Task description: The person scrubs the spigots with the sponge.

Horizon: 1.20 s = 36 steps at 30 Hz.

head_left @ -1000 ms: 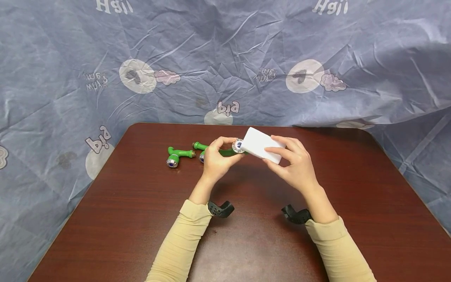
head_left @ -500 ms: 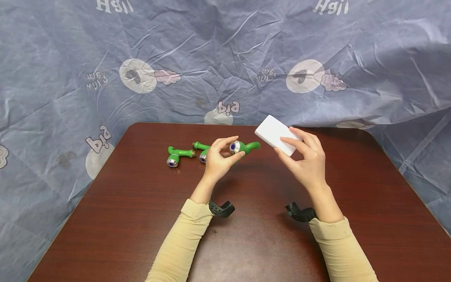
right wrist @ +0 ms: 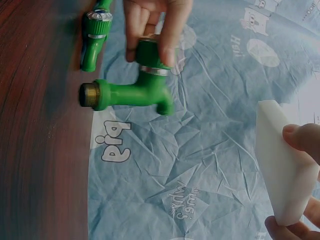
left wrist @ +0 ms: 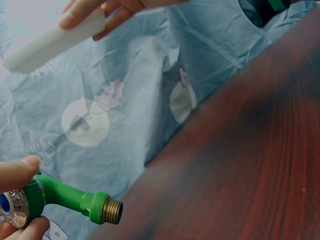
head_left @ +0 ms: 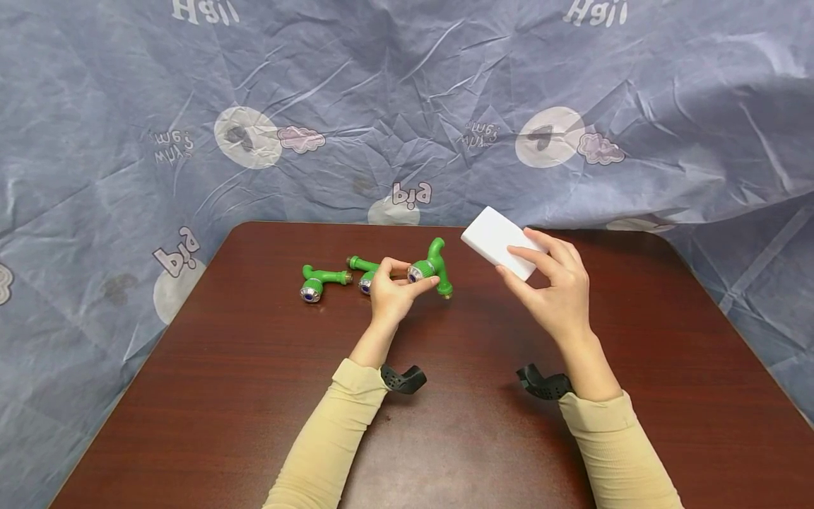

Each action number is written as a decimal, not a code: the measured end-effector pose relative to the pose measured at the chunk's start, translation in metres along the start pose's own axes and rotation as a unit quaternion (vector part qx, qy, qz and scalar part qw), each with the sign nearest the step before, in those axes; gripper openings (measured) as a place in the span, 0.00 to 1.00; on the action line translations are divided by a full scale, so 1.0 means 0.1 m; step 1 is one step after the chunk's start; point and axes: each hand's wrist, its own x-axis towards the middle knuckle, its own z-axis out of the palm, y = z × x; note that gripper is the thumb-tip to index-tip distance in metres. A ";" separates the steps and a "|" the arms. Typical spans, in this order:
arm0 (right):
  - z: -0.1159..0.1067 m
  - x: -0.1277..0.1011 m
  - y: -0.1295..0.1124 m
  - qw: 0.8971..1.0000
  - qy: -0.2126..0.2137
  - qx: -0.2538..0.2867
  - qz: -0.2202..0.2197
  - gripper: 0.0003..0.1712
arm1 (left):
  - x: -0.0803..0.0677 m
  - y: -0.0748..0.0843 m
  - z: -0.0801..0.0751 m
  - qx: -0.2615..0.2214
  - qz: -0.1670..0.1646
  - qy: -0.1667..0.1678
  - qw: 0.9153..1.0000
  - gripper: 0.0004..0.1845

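A green tap (head_left: 439,267) with a silver-rimmed, blue-centred knob is held above the table by my left hand (head_left: 391,297). Thumb and fingers pinch it at the knob end. Its brass threaded inlet stands out free in the left wrist view, where the tap (left wrist: 67,196) is seen from the side. My right hand (head_left: 559,293) grips a white sponge block (head_left: 497,239) by one end, thumb on one face and fingertips on the other. The sponge is raised and tilted, to the right of the tap and apart from it, as the right wrist view confirms with the sponge (right wrist: 280,160).
Two more green taps lie on the dark red-brown table (head_left: 254,410) left of the hands: one tap (head_left: 327,277) in full sight, the other tap (head_left: 364,264) partly behind my left hand. A wrinkled blue-grey printed cloth (head_left: 381,106) hangs behind the table.
The sponge, earlier against the tap's knob, has moved away up and to the right. My left hand has turned the tap, so its threaded end now points down and its spout up.
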 end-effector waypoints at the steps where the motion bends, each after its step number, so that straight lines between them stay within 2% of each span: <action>1: 0.00 0.00 0.00 1.000 0.001 0.000 0.000 0.18 | 0.00 -0.02 0.01 -0.001 -0.006 0.005 1.000 0.25; 5: -0.01 0.00 -0.01 1.000 -0.002 0.002 0.000 0.18 | 0.01 -0.12 0.03 0.017 -0.023 0.017 0.999 0.26; 10: -0.03 0.01 -0.02 1.000 -0.011 -0.003 0.002 0.16 | -0.01 -0.23 0.04 0.083 -0.033 0.015 0.996 0.27; 21: -0.05 0.01 0.00 1.000 -0.020 -0.014 0.001 0.15 | -0.01 -0.34 0.03 0.220 -0.033 -0.007 0.975 0.27; 26: -0.05 0.01 -0.01 1.000 -0.018 -0.008 0.001 0.16 | -0.02 -0.38 0.04 0.241 -0.025 -0.007 0.970 0.26; 31: -0.03 0.00 -0.01 1.000 -0.012 0.003 0.003 0.16 | -0.02 -0.39 0.04 0.244 -0.023 -0.004 0.969 0.26; 36: -0.02 -0.01 0.01 1.000 -0.007 0.007 0.004 0.18 | 0.01 -0.37 0.01 0.260 -0.001 0.007 0.966 0.26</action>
